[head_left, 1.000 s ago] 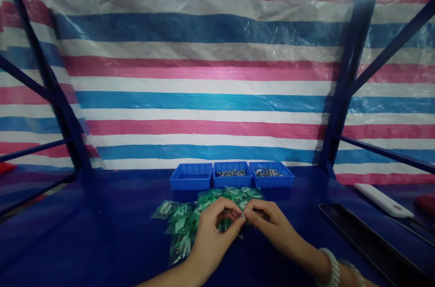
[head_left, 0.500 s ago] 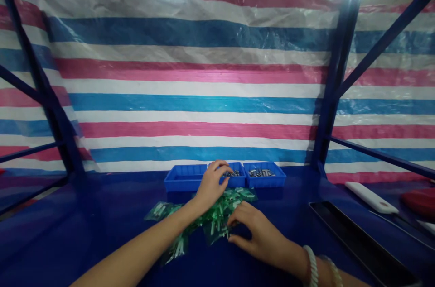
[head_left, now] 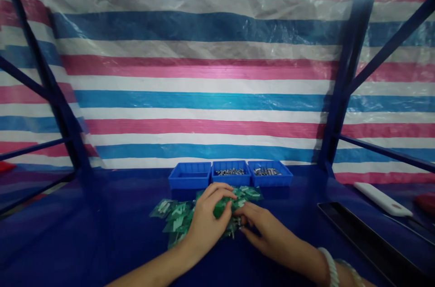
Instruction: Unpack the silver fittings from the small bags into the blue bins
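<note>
My left hand point(head_left: 209, 217) is curled over the pile of green plastic bags point(head_left: 180, 221), thumb close to the fingertips. Whatever lies in its pinch is too small to make out. Beside it, my right hand point(head_left: 263, 228) has its thumb and fingers closed around small shiny metal parts point(head_left: 239, 222), partly hidden by the fingers. The bags are small and see-through, with pale pieces inside. Behind the hands stand a blue bin of small metal parts point(head_left: 231, 171) and a blue bin of longer metal pieces point(head_left: 268, 171).
A third blue bin point(head_left: 189, 183), with no parts visible, stands left of the other two. To the right lie a dark flat phone-like slab point(head_left: 360, 237) and a white device point(head_left: 382, 198) with a cable. Blue posts point(head_left: 353, 51) and striped sheeting point(head_left: 204, 69) enclose the blue table.
My left hand has come back from the middle bin to beside my right hand above the bags. Small metal parts now show at my right fingertips. The view has shifted slightly.
</note>
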Demonstrator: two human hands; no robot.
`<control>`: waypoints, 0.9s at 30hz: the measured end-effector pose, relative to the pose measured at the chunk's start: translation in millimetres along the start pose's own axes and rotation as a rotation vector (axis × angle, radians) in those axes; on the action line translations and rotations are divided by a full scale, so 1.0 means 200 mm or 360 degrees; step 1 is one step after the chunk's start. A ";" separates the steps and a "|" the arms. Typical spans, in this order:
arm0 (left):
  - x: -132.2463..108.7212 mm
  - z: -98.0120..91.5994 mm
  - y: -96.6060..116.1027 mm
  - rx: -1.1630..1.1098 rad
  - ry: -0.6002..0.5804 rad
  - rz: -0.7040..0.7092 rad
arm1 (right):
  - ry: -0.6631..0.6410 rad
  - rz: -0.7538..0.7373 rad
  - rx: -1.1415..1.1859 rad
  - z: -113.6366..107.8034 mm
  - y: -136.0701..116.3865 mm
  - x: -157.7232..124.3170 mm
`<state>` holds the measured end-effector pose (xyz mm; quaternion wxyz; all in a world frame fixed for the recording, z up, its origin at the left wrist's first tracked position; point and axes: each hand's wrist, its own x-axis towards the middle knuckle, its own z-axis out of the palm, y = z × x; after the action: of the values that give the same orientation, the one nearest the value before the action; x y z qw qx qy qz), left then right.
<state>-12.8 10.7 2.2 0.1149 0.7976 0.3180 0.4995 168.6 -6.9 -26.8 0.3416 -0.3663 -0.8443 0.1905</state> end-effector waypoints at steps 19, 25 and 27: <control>-0.09 0.08 0.07 -0.0483 -0.0016 -0.0353 | 0.0444 0.0061 0.0514 -0.08 -0.06 0.02; -0.09 0.09 0.06 -0.0460 0.0006 -0.0357 | 0.0394 0.0158 0.0647 -0.06 -0.05 0.03; -0.09 0.09 0.05 -0.0447 0.0019 -0.0347 | 0.0399 0.0198 0.0755 -0.05 -0.05 0.04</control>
<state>1.9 -5.8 -13.7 0.2766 0.7316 0.3304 0.5282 168.0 -7.4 -10.5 0.5071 -0.3480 -0.7032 0.3566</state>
